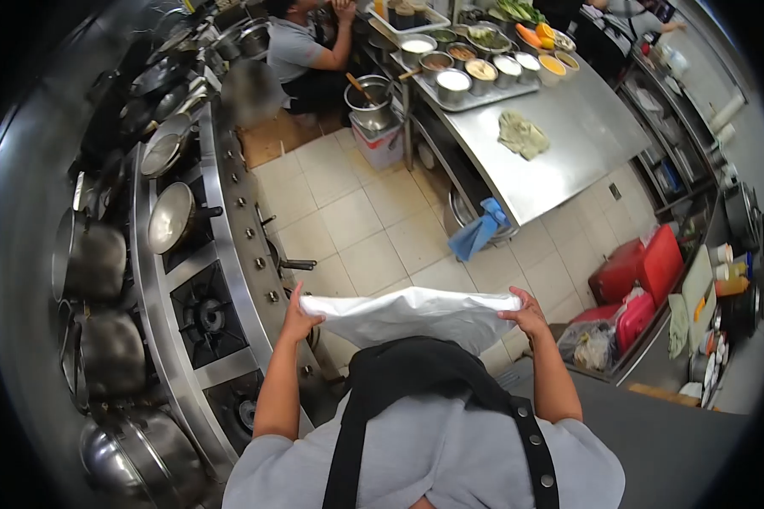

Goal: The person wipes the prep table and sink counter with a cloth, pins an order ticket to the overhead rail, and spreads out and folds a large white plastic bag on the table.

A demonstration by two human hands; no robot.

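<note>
Stretched wide between both hands in front of my apron is a thin, whitish plastic bag [412, 312]. My left hand [299, 319] is closed on its left end, with the thumb pointing up. At the opposite end, my right hand [526, 316] pinches the other top corner. The bag's upper edge runs nearly level, and its lower part hangs down behind the black apron [424, 365], which hides some of it. Whether it is a bag or a folded sheet is hard to tell for certain.
To the left runs a stove [208, 314] with pans and pots. A steel table [560, 161] ahead bears a tray of containers and a cloth [523, 136]. A co-worker [306, 51] crouches beyond the stove. Red containers [641, 271] stand at right.
</note>
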